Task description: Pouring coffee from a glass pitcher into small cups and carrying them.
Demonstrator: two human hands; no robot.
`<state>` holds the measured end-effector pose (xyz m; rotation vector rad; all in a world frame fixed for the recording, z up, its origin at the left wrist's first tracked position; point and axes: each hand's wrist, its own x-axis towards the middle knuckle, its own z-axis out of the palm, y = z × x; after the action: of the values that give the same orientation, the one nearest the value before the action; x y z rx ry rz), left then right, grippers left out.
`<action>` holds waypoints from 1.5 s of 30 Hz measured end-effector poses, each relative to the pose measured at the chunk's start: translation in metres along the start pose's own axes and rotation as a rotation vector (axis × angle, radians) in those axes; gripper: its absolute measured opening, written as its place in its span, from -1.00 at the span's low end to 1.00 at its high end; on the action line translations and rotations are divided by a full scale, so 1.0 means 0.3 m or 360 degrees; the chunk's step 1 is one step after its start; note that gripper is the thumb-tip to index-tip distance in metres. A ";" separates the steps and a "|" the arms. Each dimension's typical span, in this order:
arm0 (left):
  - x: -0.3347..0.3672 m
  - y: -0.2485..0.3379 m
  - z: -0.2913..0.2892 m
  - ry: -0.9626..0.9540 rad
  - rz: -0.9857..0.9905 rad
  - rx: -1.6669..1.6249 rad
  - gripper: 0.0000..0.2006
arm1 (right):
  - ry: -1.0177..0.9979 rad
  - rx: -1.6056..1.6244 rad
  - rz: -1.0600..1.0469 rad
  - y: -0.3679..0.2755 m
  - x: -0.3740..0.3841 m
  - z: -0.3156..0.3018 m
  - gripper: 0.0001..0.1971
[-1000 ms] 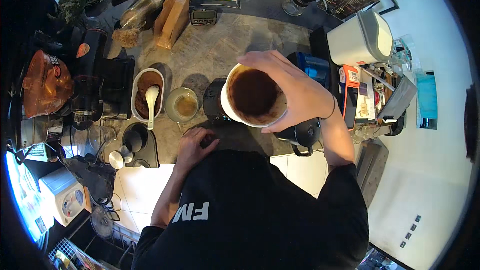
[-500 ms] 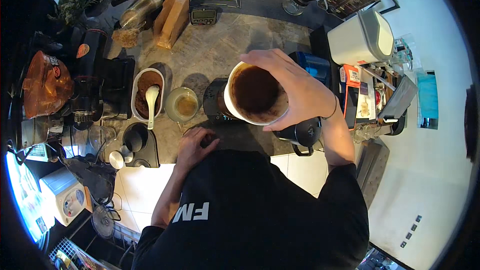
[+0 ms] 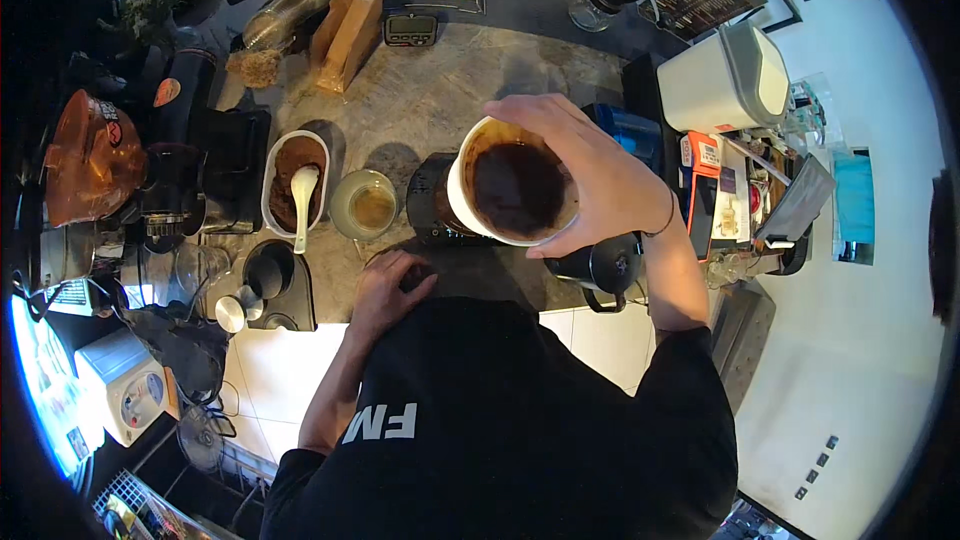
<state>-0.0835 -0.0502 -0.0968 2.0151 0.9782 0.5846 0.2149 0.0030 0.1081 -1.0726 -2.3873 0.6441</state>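
Observation:
My right hand [image 3: 615, 175] grips a white cup [image 3: 455, 195] by its rim, thumb at the near side and fingers over the far side. Dark brown coffee [image 3: 515, 190] fills much of it, and brown residue coats the inner wall. The cup is held above a black scale [image 3: 428, 202], whose edge shows to its left. At the counter's front edge rests my left hand [image 3: 388, 290], empty, its fingers loosely curled and its thumb apart. Just beyond that hand stands a glass [image 3: 362, 206] with a little brown liquid in it.
To the left, a white tub [image 3: 270, 190] of brown powder holds a pale spoon [image 3: 303, 202]. A black kettle [image 3: 610, 270] stands right of the cup. Toward the back are a small timer [image 3: 410, 30], a brown paper bag [image 3: 346, 37] and a white bin [image 3: 720, 80].
The coffee in the cup now looks darker and glossier, and more of the brown-stained far wall shows. Both hands have stayed almost in place.

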 end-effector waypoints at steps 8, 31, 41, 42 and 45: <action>-0.003 -0.010 0.007 0.0034 0.0035 0.0013 -0.78 | -0.0030 -0.0028 0.0027 -0.012 0.001 -0.003 0.16; -0.006 -0.018 0.010 0.0077 0.0132 0.0057 -0.73 | -0.0001 -0.0020 0.0003 -0.009 0.000 -0.003 0.15; -0.007 -0.015 0.009 0.0085 0.0125 0.0007 -0.76 | 0.0067 -0.0031 -0.0009 -0.011 0.000 -0.002 0.14; -0.008 -0.019 0.012 0.0095 0.0134 0.0006 -0.76 | 0.0057 -0.0028 0.0022 -0.010 -0.002 -0.003 0.14; -0.006 -0.022 0.016 0.0117 0.0157 0.0013 -0.76 | 0.0042 -0.0025 0.0039 -0.011 -0.006 -0.002 0.15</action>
<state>-0.0842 -0.0515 -0.1051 2.0705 0.9295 0.7135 0.2144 -0.0001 0.1102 -1.1116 -2.3641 0.6167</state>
